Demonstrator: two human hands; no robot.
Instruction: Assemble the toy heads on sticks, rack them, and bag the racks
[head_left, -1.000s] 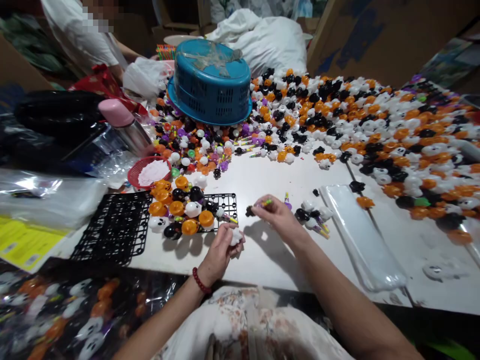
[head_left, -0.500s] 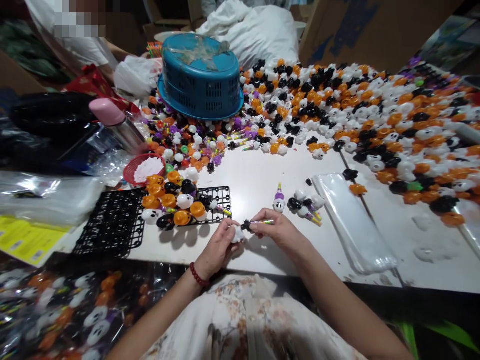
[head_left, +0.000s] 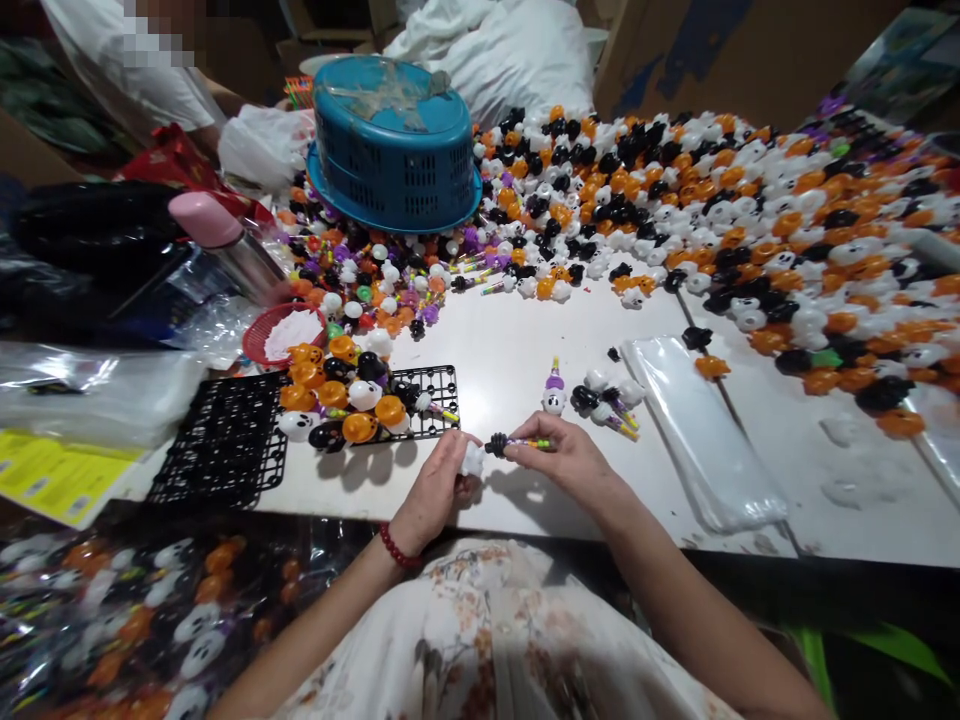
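Observation:
My left hand (head_left: 433, 482) is closed around a small white plastic figure (head_left: 472, 460) just over the table's front edge. Facing it, my right hand (head_left: 570, 452) pinches a thin multicoloured stick (head_left: 535, 443) with a black ribbed end (head_left: 496, 445). That black end points at the white figure, very close to it; whether they touch I cannot tell. Beyond my right hand lies a skull-headed stick (head_left: 554, 400) with a purple collar. To its right is a small cluster of black and white figures (head_left: 589, 400) on sticks. Orange, black and white figures (head_left: 360, 428) are bunched on a black grid tray (head_left: 448, 376).
A blue basket (head_left: 397, 165) sits upside down at the back, beside a large heap of figures (head_left: 675, 190). Clear plastic bags (head_left: 705, 440) lie to the right. A red basket (head_left: 255, 345) and pink-capped flask (head_left: 225, 240) stand left. Another person (head_left: 135, 70) is at upper left.
The camera view has shifted slightly. My right hand has turned the stick a little, so more of its pattern shows. Both hands keep their hold.

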